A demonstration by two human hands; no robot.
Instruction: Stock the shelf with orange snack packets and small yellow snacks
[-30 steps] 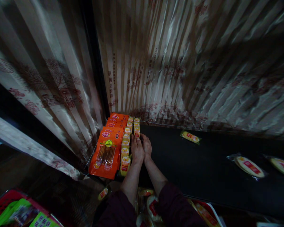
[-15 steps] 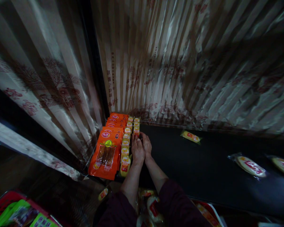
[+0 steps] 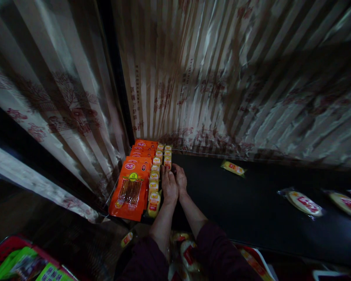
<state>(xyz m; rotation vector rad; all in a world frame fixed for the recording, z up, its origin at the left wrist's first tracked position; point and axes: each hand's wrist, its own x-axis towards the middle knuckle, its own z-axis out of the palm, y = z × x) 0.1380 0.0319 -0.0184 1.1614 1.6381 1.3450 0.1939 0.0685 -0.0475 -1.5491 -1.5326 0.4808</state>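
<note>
My left hand (image 3: pixel 170 187) and my right hand (image 3: pixel 180 181) are side by side on the black shelf, fingers curled around the near end of a short row of small yellow packaged snack cakes. The front packaged snack cake (image 3: pixel 167 162) shows its red label just beyond my fingertips; my hands hide its lower part. Left of my hands runs a longer row of the same cakes, its nearest packet (image 3: pixel 154 203) leaning back. Beside that row, overlapping orange snack bags (image 3: pixel 130 189) lie with brown sticks showing through a window.
On the black shelf (image 3: pixel 216 203) lie a yellow packet (image 3: pixel 234 168) and larger oval packets (image 3: pixel 305 203) farther right. Striped printed sheeting (image 3: pixel 222 78) hangs behind; a thin string crosses the shelf's back. A fallen packet (image 3: pixel 126 239) and a red basket (image 3: pixel 6 244) are below.
My view has shifted slightly, so the packets on the right appear a little farther left. Both hands keep their place at the short row.
</note>
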